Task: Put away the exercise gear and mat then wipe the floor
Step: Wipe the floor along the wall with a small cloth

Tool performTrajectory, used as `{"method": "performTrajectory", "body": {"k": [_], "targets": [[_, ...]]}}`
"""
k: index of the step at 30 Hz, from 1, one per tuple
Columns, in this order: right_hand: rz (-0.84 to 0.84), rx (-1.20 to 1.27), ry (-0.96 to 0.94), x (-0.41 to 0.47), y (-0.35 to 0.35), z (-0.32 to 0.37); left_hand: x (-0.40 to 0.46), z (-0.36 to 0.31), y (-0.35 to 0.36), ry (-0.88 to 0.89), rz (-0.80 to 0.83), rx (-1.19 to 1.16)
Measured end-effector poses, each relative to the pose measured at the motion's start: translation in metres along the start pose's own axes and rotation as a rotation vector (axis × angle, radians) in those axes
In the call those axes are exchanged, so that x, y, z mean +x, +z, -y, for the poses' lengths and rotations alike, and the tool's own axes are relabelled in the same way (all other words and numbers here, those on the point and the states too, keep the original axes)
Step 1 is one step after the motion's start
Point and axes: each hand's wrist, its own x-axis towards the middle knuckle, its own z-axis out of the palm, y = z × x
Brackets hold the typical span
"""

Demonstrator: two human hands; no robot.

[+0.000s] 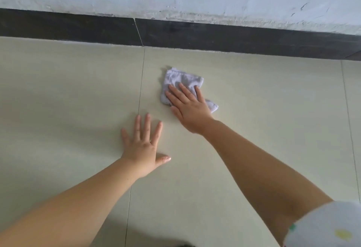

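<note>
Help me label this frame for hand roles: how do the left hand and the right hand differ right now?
The right hand lies on the pale cloth, pressing it to the floor; the left hand lies on bare tile with nothing under it. The right hand reaches farther toward the dark baseboard; the left hand sits nearer the person. Both are flat, palm down, fingers extended.

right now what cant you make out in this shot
Head view only:
- Part of the cloth is covered by the right hand.
- Floor beneath both palms, left hand included, is hidden.
- Exercise gear and mat: outside the frame.
- Dark object at bottom edge: cut off.
</note>
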Motion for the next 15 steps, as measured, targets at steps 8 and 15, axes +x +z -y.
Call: {"method": "performTrajectory", "body": {"k": [8,15], "targets": [[-0.052,0.179,0.639,-0.085,-0.009,-0.169,-0.006,0.001,-0.012,-0.003,0.081,0.001],[0.099,0.37,0.837,-0.095,-0.022,-0.153,-0.007,0.024,-0.075,0.075,0.373,-0.079]]}}
